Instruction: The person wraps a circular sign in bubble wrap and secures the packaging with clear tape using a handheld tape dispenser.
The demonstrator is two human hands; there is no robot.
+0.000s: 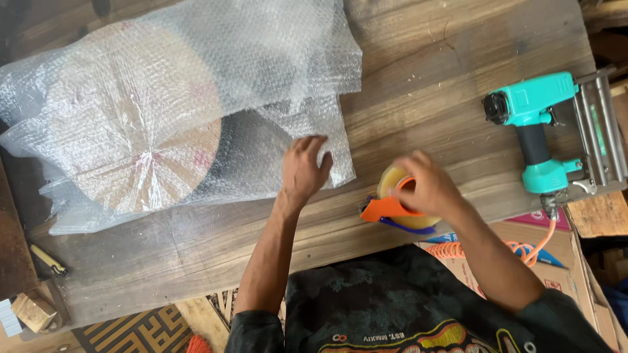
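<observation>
Bubble wrap [196, 78] lies over the left part of the wooden table [458, 72], and it covers a round flat piece [137, 140] with light wedge-shaped segments. The left hand [304, 168] rests flat on the lower right corner of this wrap, with the fingers spread and pressing the plastic down; it clamps nothing. The right hand [425, 188] is closed around a tape dispenser [396, 209], which has an orange body, a dark blue lower edge and a roll of clear yellowish tape. The dispenser is just beside the corner of the wrap, near the front edge of the table, and whether it touches the wood I cannot tell.

Further to the right, well apart from both hands, a teal nail gun [540, 134] lies on the table with its metal magazine along the right edge. An orange coiled hose [487, 250] runs from it over a cardboard box [562, 268] below the table edge. On the far left, at the lower corner, a small yellow-handled tool [47, 259] lies near a block of wood [31, 310].
</observation>
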